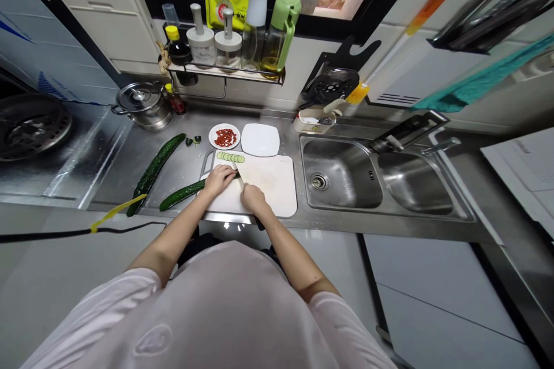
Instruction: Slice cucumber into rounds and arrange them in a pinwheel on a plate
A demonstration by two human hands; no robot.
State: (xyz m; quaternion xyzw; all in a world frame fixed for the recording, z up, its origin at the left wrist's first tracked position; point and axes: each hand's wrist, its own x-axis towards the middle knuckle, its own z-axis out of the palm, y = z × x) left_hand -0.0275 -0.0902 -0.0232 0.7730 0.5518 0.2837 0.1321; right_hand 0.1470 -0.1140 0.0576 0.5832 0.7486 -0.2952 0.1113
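Round plate (212,140) beyond the board, loaded with small chopped red pieces (225,138); just right of it a square plate (260,139), white and smooth with rounded corners. Rack (234,71) on the wall carries two white-lidded jars, the left jar (201,46) with pale contents, and a green-topped bottle (282,34) with yellowish liquid low in it. Steel pot (149,110) at far left of the counter, lid on, contents hidden. Left hand (220,180): fingers bent and close together, bearing down on the cucumber (184,193) near its cut end. Right hand (253,198): closed round the knife (240,176), pale blade directed away from the body and set at that end. Cucumber lies slantwise, its cut end on the white board (272,190), its tail past the board's left edge onto the counter (104,184). Board's near edge close to the counter front; its right edge just beside the steel sink (341,173); bare board lies right of the knife. Round, thin, pale-green slices (231,157) overlap in a row along the far edge. Second cucumber (158,167), long, dark and bumpy, lies at left.
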